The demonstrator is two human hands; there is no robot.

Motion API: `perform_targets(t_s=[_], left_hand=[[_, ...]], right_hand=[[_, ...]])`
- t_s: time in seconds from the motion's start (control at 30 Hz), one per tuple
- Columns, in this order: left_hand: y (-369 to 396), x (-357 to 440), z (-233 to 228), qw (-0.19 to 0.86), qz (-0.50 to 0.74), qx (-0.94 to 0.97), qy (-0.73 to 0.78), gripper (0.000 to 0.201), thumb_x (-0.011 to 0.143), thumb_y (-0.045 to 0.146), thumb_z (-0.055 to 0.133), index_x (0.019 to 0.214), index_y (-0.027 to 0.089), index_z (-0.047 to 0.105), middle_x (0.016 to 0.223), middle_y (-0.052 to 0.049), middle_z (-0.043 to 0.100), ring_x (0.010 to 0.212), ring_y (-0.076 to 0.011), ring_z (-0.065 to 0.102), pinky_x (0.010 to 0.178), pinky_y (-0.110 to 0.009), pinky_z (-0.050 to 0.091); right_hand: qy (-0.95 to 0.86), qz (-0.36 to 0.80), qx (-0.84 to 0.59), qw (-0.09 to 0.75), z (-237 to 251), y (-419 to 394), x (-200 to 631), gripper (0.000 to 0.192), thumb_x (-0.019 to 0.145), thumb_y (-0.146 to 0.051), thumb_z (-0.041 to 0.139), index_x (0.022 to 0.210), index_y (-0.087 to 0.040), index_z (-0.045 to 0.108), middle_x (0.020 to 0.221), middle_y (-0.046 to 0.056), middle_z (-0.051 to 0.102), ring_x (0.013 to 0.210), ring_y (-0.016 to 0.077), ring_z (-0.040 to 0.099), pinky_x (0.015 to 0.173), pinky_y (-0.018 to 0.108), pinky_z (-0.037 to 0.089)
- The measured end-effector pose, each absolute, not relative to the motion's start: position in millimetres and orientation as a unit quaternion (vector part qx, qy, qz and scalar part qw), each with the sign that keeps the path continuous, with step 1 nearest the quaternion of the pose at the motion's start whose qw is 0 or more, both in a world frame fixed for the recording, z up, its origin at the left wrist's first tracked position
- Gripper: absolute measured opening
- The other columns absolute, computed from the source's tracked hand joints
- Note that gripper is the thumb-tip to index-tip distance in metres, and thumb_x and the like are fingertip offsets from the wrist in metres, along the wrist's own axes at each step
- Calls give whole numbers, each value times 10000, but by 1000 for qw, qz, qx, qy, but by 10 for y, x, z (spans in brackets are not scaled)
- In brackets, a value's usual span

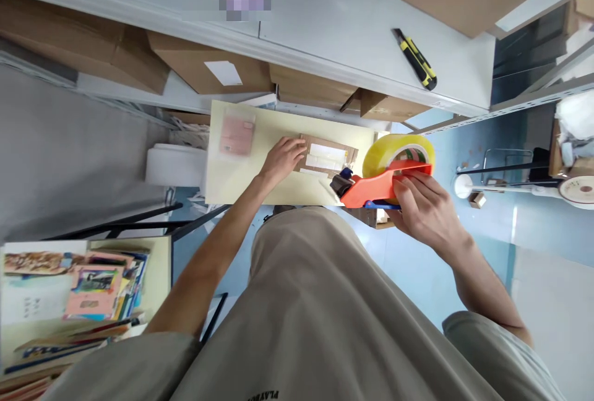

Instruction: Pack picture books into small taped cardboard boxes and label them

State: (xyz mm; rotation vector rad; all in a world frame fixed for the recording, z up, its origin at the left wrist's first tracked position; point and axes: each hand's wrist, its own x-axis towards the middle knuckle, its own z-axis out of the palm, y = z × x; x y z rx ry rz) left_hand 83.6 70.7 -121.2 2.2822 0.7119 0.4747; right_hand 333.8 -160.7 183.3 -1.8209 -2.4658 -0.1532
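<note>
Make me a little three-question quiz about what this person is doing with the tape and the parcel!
1. True or false: the right hand holds the orange tape dispenser with its yellow tape roll.
2. What does the left hand rest on?
A. the utility knife
B. the small brown parcel
C. the pink packet
3. Fill in the missing word: the yellow and black utility knife lies on the grey ____, apart from both hands.

Key
1. True
2. B
3. shelf
</note>
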Motion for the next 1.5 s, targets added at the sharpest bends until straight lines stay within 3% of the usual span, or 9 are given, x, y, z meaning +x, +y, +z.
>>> perform_targets(t_s=[0.07, 0.13, 0.27, 0.47, 0.6, 0.83, 1.1, 1.3, 1.5], left_hand=[[684, 825, -1273, 351, 178, 879, 270, 354, 1160, 277, 553, 1344, 244, 854, 1463, -147, 790, 1413, -360, 697, 1296, -592, 552], [651, 817, -1351, 361, 176, 880, 255, 382, 1128, 301, 647, 1470, 221, 797, 1598, -172, 724, 1506, -376, 657, 1342, -595, 515], [625, 844, -1486, 384, 166, 878, 234, 704, 1015, 271, 807, 1689, 192, 620, 1784, -227, 565, 1644, -431, 554, 1366, -625, 482], [888, 1054, -1545, 401, 191, 874, 198, 832, 988, 299, 840, 1752, 179, 535, 1874, -250, 432, 1804, -450, 318, 1458, -728, 282], [1217, 1312, -1628, 407, 177, 881, 163, 942, 946, 429, 899, 1753, 130, 514, 1889, -265, 391, 1828, -449, 254, 1500, -708, 196], [1429, 1465, -1790, 400, 160, 888, 162, 797, 980, 400, 849, 1669, 90, 596, 1870, -259, 429, 1834, -461, 217, 1504, -672, 221], [771, 1044, -1599, 361, 87, 913, 171, 886, 1044, 332, 762, 1819, 108, 396, 1904, -249, 373, 1831, -456, 229, 1475, -659, 270], [449, 1007, -1554, 370, 80, 894, 239, 749, 1065, 316, 718, 1749, 88, 513, 1763, -295, 545, 1656, -491, 503, 1384, -682, 400], [389, 1018, -1530, 387, 97, 871, 287, 656, 1119, 407, 650, 1717, 144, 586, 1767, -241, 570, 1562, -503, 538, 1326, -693, 446]], right_hand=[[-807, -50, -588, 33, 1835, -1536, 3254, 202, 1180, -361, 562, 1283, -213, 653, 1009, 108, 789, 966, 304, 748, 984, 469, 582], [-807, -43, -587, 35, 1829, -1461, 3164, 165, 1169, -326, 575, 1273, -219, 645, 996, 100, 783, 968, 304, 749, 981, 463, 585], [-800, -6, -598, 32, 1798, -1332, 2994, 146, 1146, -297, 605, 1273, -231, 635, 1009, 99, 792, 981, 316, 761, 953, 464, 592], [-790, 12, -613, 17, 1743, -1267, 2820, 150, 1144, -310, 621, 1272, -231, 616, 1057, 122, 805, 998, 337, 773, 958, 493, 608], [-781, 22, -625, 9, 1738, -1297, 2770, 134, 1142, -307, 629, 1257, -239, 609, 1034, 106, 800, 953, 327, 768, 942, 491, 615], [-793, 35, -609, 14, 1705, -1248, 2968, 126, 1182, -343, 590, 1235, -229, 595, 1008, 108, 788, 903, 308, 746, 839, 446, 606], [-827, 154, -540, 34, 1471, -1047, 3388, 256, 1195, -426, 577, 1327, -209, 613, 1114, 151, 814, 1005, 341, 779, 974, 517, 633], [-848, 191, -494, 22, 986, -1000, 3613, 255, 1190, -388, 593, 1338, -184, 628, 1108, 156, 819, 1020, 342, 778, 979, 509, 636], [-849, 241, -470, 19, 639, -957, 3702, 284, 1197, -395, 571, 1374, -175, 605, 1151, 184, 821, 1061, 344, 776, 1010, 536, 653]])
